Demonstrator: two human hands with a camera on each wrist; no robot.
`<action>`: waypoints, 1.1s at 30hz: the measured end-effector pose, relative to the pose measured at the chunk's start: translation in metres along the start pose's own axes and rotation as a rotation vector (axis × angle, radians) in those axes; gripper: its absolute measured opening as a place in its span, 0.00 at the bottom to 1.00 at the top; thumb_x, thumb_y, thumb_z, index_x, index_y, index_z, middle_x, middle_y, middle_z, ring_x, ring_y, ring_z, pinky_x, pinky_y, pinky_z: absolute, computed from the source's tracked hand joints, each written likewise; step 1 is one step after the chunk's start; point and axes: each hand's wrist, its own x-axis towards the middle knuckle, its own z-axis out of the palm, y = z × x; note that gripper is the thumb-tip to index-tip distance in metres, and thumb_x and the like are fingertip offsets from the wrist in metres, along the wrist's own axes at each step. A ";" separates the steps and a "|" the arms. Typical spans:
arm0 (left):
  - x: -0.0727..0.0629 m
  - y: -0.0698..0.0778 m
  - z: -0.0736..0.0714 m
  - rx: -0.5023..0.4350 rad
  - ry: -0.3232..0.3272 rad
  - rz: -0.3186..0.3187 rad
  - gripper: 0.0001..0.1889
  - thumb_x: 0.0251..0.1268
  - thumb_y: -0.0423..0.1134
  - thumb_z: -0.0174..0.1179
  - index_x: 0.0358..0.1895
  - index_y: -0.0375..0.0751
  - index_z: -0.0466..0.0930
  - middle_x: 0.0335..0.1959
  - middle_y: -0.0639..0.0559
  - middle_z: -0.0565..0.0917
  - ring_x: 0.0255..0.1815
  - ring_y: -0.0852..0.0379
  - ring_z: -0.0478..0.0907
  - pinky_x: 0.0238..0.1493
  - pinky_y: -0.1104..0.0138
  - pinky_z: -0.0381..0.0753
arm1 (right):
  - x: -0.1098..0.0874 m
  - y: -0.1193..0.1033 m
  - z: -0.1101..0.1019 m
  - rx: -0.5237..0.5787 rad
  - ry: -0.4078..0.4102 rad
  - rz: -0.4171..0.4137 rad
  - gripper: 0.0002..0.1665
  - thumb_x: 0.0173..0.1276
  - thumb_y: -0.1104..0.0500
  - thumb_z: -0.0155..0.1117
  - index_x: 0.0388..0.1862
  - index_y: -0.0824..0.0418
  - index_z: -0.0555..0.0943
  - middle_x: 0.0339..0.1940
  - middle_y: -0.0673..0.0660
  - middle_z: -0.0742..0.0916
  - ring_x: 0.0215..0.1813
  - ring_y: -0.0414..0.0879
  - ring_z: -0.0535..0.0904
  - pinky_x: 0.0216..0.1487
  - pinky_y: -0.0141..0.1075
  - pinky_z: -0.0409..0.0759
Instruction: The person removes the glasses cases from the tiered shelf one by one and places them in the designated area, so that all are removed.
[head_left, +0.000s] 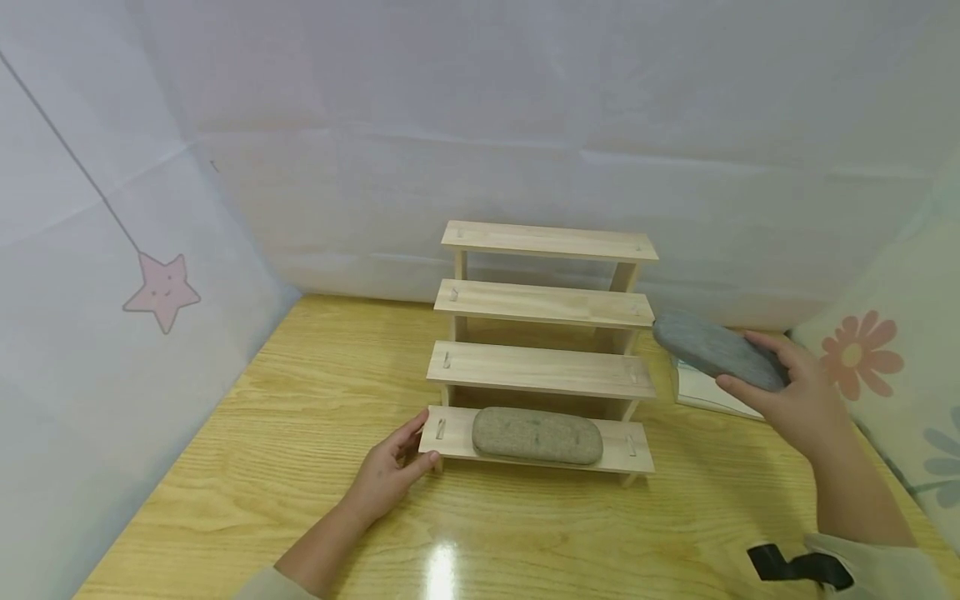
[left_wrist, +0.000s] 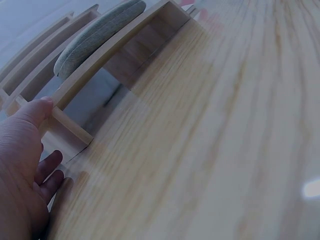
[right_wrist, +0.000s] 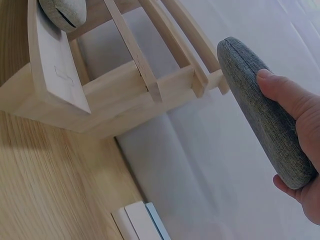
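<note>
A light wooden four-tier stand (head_left: pixel 540 367) stands on the table. On its lowest shelf lies a greenish-beige fabric glasses case (head_left: pixel 536 435), lengthwise along the board. My left hand (head_left: pixel 386 471) grips the left end of that shelf, thumb at the front corner; in the left wrist view its lower fingers (left_wrist: pixel 50 170) hang free of the wood. At the stand's right side my right hand (head_left: pixel 806 404) holds a blue-grey fabric glasses case (head_left: pixel 708 346) by its right end, up in the air. The right wrist view shows the thumb across this case (right_wrist: pixel 262 110).
Behind the held case, a book or stack of books (head_left: pixel 712 392) lies on the wood-grain table (head_left: pixel 300 400), partly hidden. A pale cloth backdrop (head_left: pixel 525 100) rises behind the stand, with side panels bearing a pink star (head_left: pixel 162 292) and a red flower (head_left: pixel 861 354).
</note>
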 end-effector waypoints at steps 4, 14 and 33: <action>0.000 0.000 0.000 -0.002 -0.004 -0.002 0.36 0.65 0.46 0.64 0.75 0.47 0.61 0.74 0.44 0.65 0.71 0.41 0.68 0.68 0.49 0.70 | -0.005 0.009 -0.005 -0.013 0.029 0.012 0.46 0.63 0.50 0.72 0.76 0.59 0.62 0.70 0.73 0.69 0.61 0.62 0.70 0.46 0.29 0.66; -0.001 0.002 -0.001 -0.002 -0.006 -0.015 0.36 0.66 0.48 0.64 0.75 0.49 0.61 0.75 0.45 0.64 0.72 0.40 0.67 0.69 0.48 0.69 | -0.016 0.029 -0.011 -0.069 0.047 0.049 0.48 0.64 0.49 0.70 0.77 0.61 0.60 0.73 0.76 0.64 0.63 0.74 0.64 0.57 0.55 0.64; -0.001 0.003 0.000 -0.004 -0.004 -0.031 0.37 0.65 0.47 0.65 0.75 0.48 0.61 0.74 0.44 0.65 0.71 0.41 0.68 0.67 0.50 0.72 | -0.038 0.068 0.010 -0.100 0.006 0.158 0.49 0.64 0.44 0.69 0.75 0.67 0.61 0.68 0.79 0.69 0.61 0.74 0.67 0.52 0.64 0.68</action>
